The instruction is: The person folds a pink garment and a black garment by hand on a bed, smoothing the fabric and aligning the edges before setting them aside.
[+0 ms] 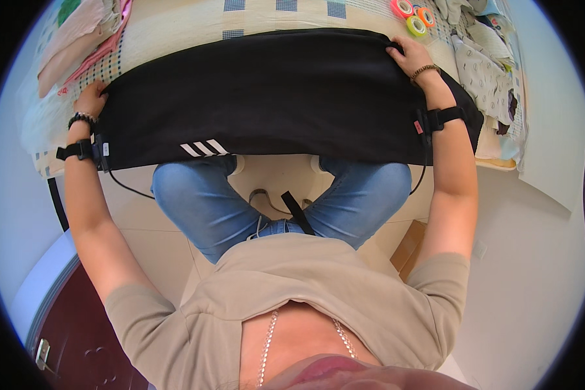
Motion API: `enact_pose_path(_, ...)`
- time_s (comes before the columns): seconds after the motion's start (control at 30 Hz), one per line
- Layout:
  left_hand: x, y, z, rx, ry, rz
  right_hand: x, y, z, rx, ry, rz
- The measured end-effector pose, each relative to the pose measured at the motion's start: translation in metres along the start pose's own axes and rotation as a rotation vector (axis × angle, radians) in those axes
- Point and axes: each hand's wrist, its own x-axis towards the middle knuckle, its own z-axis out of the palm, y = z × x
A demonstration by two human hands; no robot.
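Observation:
A long black cloth garment (263, 97) with three white slanted stripes near its front edge lies spread over the table before me. My left hand (91, 99) grips the garment's left end, its fingers curled at the upper left corner. At the far edge on the right, my right hand (408, 54) pinches the black cloth between thumb and fingers. The front edge of the garment reaches the table's front edge, just above my knees. Part of the right end passes under my right forearm.
Folded pink and pale cloths (80, 48) lie at the far left. Rolls of coloured tape (416, 25) sit beyond my right hand. Light patterned clothes (485, 73) are piled at the right. Cables run from both wrist straps.

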Motion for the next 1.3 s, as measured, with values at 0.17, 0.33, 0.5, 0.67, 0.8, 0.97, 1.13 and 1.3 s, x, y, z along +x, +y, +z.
enact_pose_path(0.17, 0.004, 0.016, -0.025, 0.041, 0.04, -0.183, 0.019, 0.015, -0.021, 0.322, 0.07, 0.222)
enact_pose_path(0.33, -0.003, 0.013, -0.019, -0.011, 0.212, -0.157, 0.049, 0.006, -0.005, -0.079, 0.495, -0.089)
enact_pose_path(0.5, -0.04, 0.108, -0.049, 0.005, 0.689, 0.171, -0.017, -0.004, -0.037, 0.229, 0.392, -0.037)
enact_pose_path(0.67, -0.115, 0.184, -0.071, -0.391, 0.247, 0.568, -0.157, 0.082, -0.053, -0.087, 0.503, 0.375)
enact_pose_path(0.8, -0.177, 0.276, -0.095, -0.326, 0.09, 0.727, -0.271, 0.144, -0.002, -0.193, 0.315, 1.056)
enact_pose_path(0.97, -0.236, 0.384, -0.081, -0.125, -0.025, 0.923, -0.272, 0.158, 0.011, 0.28, 0.302, 1.214)
enact_pose_path(1.13, -0.244, 0.451, -0.085, -0.197, 0.158, 0.946, -0.267, 0.182, -0.02, 0.672, 0.702, 0.989)
enact_pose_path(1.3, -0.227, 0.498, -0.064, -0.273, 0.328, 0.934, -0.259, 0.183, -0.042, 0.115, 0.808, 0.874)
